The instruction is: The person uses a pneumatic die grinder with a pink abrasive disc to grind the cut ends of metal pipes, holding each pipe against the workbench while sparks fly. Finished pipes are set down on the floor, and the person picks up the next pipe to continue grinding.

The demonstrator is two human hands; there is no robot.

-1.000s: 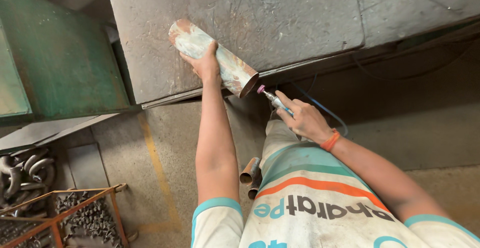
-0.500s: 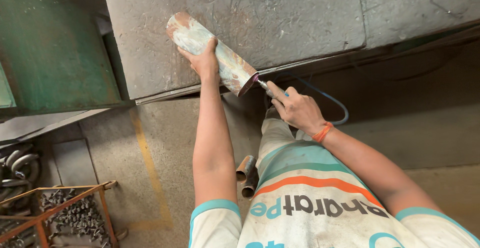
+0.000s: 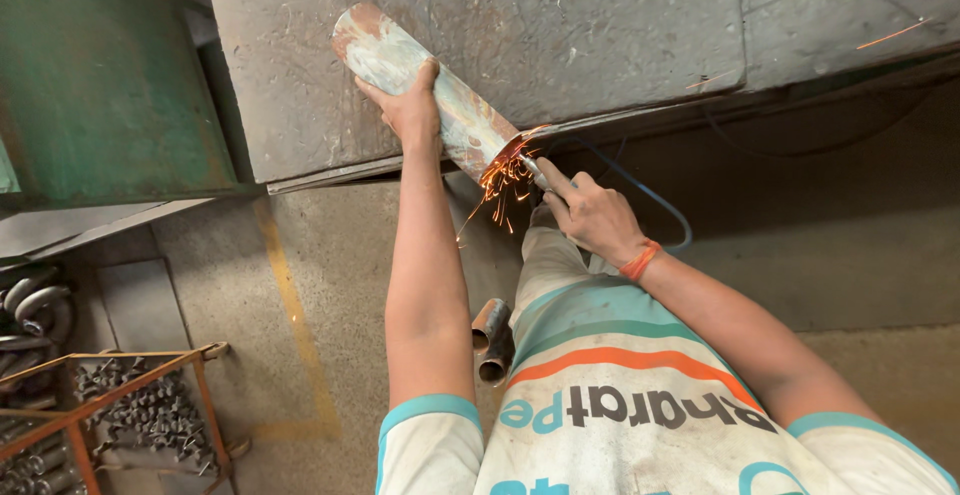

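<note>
My left hand [image 3: 412,110] grips the rusty pipe [image 3: 430,95] on the metal surface [image 3: 600,35]; my right hand [image 3: 590,217] clasps a small grinder [image 3: 533,170], its tip lost in sparks [image 3: 497,187].

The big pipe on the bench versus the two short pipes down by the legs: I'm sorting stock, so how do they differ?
The big pipe lies flat on the metal bench, pinned by the left hand; the short pipes sit low by the person's legs, untouched. The big pipe is far wider and longer. Sparks fly at its near end, where the right hand holds a small tool; none at the short pipes. All look like rusty metal.
</note>
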